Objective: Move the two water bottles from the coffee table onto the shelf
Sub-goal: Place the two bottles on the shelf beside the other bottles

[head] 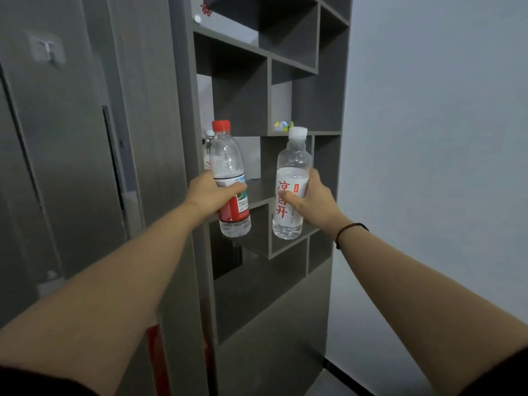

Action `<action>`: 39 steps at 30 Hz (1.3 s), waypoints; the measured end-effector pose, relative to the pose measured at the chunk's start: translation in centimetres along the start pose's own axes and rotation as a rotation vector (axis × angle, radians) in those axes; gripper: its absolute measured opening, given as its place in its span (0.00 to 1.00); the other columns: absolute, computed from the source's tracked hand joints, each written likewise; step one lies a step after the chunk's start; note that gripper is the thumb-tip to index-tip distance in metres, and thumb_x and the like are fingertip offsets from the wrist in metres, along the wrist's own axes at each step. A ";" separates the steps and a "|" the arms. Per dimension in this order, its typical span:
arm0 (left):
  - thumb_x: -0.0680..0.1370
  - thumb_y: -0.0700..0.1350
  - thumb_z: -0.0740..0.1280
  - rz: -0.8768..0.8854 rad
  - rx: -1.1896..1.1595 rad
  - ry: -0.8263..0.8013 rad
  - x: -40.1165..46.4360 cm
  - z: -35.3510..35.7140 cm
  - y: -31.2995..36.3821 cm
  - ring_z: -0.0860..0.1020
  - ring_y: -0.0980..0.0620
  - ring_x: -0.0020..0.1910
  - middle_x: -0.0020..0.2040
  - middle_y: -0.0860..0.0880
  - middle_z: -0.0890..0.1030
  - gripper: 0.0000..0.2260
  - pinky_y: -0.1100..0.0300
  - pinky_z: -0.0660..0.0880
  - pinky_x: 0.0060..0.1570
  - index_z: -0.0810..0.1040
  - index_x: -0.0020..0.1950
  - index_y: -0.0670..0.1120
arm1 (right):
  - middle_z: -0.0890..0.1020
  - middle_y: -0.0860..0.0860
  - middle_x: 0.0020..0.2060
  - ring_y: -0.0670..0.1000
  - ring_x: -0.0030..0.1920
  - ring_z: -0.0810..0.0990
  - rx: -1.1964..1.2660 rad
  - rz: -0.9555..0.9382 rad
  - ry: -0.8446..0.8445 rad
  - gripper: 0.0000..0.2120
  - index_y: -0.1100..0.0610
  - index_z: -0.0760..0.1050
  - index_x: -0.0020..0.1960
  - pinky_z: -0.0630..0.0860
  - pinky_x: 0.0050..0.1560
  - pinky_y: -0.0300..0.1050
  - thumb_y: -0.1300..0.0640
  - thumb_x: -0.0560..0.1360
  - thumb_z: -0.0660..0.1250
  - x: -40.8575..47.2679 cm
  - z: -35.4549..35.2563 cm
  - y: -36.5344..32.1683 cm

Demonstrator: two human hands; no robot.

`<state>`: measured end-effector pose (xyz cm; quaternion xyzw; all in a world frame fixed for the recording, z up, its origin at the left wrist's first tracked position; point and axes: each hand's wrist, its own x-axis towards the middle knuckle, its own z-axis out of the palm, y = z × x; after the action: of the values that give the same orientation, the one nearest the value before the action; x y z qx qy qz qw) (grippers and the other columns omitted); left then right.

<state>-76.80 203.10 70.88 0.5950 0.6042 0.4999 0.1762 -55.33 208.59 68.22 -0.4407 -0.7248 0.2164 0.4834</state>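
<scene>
My left hand (210, 192) is shut on a clear water bottle with a red cap and red label (228, 164), held upright in front of the dark grey shelf unit (325, 110). My right hand (313, 200) grips a second clear bottle with a white cap and a white label with red characters (293, 161), also upright. Both bottles hang in the air in front of the shelf's middle compartments, at about the height of a shelf board (257, 192), a hand's width apart. The coffee table is out of view.
Another bottle (208, 150) stands in the compartment behind the red-capped one. A small colourful object (283, 125) lies on the shelf board above. A grey door and panel (71, 167) fill the left side. A pale wall (428, 138) is to the right.
</scene>
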 end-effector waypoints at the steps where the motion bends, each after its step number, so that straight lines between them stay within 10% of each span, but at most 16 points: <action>1: 0.71 0.52 0.73 0.000 0.009 0.033 0.3 -0.3 0.3 0.80 0.44 0.58 0.62 0.45 0.80 0.25 0.50 0.77 0.55 0.74 0.66 0.47 | 0.79 0.51 0.59 0.48 0.51 0.79 0.010 -0.012 -0.004 0.30 0.54 0.62 0.67 0.77 0.45 0.41 0.48 0.72 0.72 0.4 0.0 -0.2; 16: 0.71 0.53 0.72 -0.139 0.336 0.480 15.5 4.4 -1.9 0.79 0.41 0.59 0.61 0.43 0.79 0.27 0.50 0.76 0.54 0.72 0.66 0.43 | 0.78 0.54 0.59 0.54 0.57 0.79 0.140 -0.249 -0.218 0.30 0.54 0.68 0.65 0.77 0.58 0.55 0.48 0.68 0.75 21.8 9.6 4.5; 21: 0.74 0.50 0.71 -0.378 0.356 0.636 17.9 6.0 -2.1 0.76 0.38 0.63 0.65 0.39 0.76 0.31 0.48 0.74 0.56 0.61 0.68 0.37 | 0.78 0.52 0.59 0.49 0.54 0.77 0.231 -0.304 -0.431 0.28 0.57 0.67 0.66 0.74 0.49 0.42 0.53 0.71 0.74 25.7 12.9 5.9; 39: 0.75 0.45 0.71 -0.528 0.262 0.701 18.3 7.3 -3.7 0.74 0.40 0.66 0.67 0.40 0.75 0.25 0.49 0.72 0.59 0.67 0.68 0.40 | 0.78 0.51 0.64 0.51 0.61 0.78 0.431 -0.297 -0.663 0.37 0.53 0.57 0.75 0.75 0.55 0.45 0.50 0.73 0.72 27.1 16.5 7.1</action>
<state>-77.10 223.10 71.65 0.2328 0.8165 0.5283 0.0056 -70.92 237.12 69.51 -0.1268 -0.8349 0.4209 0.3312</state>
